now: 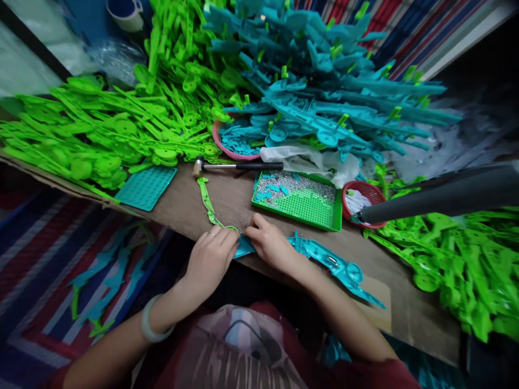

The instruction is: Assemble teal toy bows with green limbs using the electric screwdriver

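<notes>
Teal plastic piece (244, 247) lies at the surface (182, 208) edge; left hand (211, 260) and right hand (270, 244) pinch it, each grip closed. Green strip (208, 202) lies alongside

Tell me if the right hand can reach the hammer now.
Probably yes: the hammer lies on bare board just beyond the right hand, nothing between, though the hand grips a teal part.

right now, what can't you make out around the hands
Head view: where the green strip meets the teal piece, covered by the left hand and right hand.
Head view: the silvery bits in the green tray, too small to identify.
Head view: what lies in the red basket, partly behind the grey bar.
</notes>
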`<state>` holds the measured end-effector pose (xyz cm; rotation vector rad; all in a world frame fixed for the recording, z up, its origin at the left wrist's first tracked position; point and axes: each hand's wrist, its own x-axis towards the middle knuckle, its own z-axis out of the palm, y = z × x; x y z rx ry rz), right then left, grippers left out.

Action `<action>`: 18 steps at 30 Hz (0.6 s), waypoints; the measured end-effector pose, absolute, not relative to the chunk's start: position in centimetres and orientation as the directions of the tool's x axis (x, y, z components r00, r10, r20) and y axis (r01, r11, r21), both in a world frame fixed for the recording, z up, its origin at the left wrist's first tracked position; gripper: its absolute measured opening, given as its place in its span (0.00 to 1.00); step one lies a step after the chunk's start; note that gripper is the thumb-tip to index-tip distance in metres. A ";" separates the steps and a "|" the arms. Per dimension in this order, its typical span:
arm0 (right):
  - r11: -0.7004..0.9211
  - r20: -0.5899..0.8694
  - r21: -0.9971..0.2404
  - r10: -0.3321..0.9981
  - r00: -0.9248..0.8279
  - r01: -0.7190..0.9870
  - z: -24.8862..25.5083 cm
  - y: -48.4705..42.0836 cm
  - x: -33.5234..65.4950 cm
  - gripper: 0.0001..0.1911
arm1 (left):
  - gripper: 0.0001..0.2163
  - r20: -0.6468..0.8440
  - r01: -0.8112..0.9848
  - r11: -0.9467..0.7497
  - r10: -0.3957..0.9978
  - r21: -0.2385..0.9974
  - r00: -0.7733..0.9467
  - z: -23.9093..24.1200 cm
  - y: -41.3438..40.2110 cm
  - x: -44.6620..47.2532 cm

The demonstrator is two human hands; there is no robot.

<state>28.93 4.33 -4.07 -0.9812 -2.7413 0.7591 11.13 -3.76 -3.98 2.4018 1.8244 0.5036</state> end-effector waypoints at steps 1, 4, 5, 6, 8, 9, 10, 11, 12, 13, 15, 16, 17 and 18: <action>0.652 -0.026 -0.527 0.628 -0.778 0.545 -4.2 4.4 29.0 0.12 | 0.02 0.219 0.922 -0.292 0.946 0.254 0.239 -4.1 -3.9 11.2; 0.653 -0.023 -0.511 0.639 -0.769 0.559 -4.2 4.1 29.1 0.12 | 0.02 0.240 0.924 -0.307 0.938 0.229 0.252 -4.3 -4.0 11.2; 0.658 -0.044 -0.479 0.643 -0.764 0.581 -4.1 4.0 29.0 0.12 | 0.01 0.241 0.923 -0.314 0.935 0.221 0.260 -4.3 -4.0 11.2; 0.659 -0.072 -0.445 0.649 -0.758 0.606 -4.0 3.8 29.0 0.12 | 0.01 0.241 0.923 -0.321 0.932 0.213 0.269 -4.2 -3.9 11.2; 0.645 -0.124 -0.418 0.657 -0.744 0.640 -3.6 3.6 29.0 0.11 | 0.02 0.236 0.922 -0.335 0.928 0.196 0.287 -4.0 -3.7 11.2; 0.628 -0.135 -0.442 0.660 -0.739 0.641 -3.3 3.6 29.1 0.11 | 0.03 0.229 0.921 -0.341 0.927 0.187 0.297 -3.9 -3.6 11.2; 0.603 -0.132 -0.493 0.660 -0.739 0.627 -3.2 3.6 29.3 0.11 | 0.04 0.221 0.920 -0.349 0.925 0.178 0.308 -3.8 -3.4 11.2; 0.575 -0.120 -0.560 0.656 -0.745 0.596 -3.1 3.8 29.6 0.11 | 0.04 0.211 0.918 -0.359 0.923 0.170 0.322 -3.7 -3.2 11.2; 0.546 -0.101 -0.627 0.650 -0.753 0.555 -3.0 4.0 29.9 0.11 | 0.04 0.199 0.914 -0.373 0.919 0.161 0.340 -3.6 -3.0 11.3; 0.519 -0.080 -0.685 0.645 -0.760 0.512 -3.0 4.2 30.3 0.10 | 0.04 0.186 0.909 -0.389 0.914 0.152 0.360 -3.5 -2.8 11.3; 0.495 -0.049 -0.744 0.630 -0.775 0.449 -3.2 4.5 31.1 0.10 | 0.05 0.154 0.898 -0.418 0.904 0.134 0.398 -3.4 -2.5 11.3; 0.497 -0.043 -0.750 0.622 -0.782 0.436 -3.3 4.7 31.4 0.11 | 0.06 0.135 0.895 -0.427 0.901 0.124 0.411 -3.4 -2.4 11.3; 0.504 -0.037 -0.749 0.617 -0.786 0.431 -3.4 4.8 31.7 0.12 | 0.06 0.121 0.893 -0.434 0.899 0.119 0.421 -3.4 -2.4 11.3; 0.511 -0.032 -0.746 0.613 -0.790 0.427 -3.5 4.8 31.9 0.12 | 0.06 0.113 0.890 -0.439 0.897 0.120 0.427 -3.4 -2.3 11.3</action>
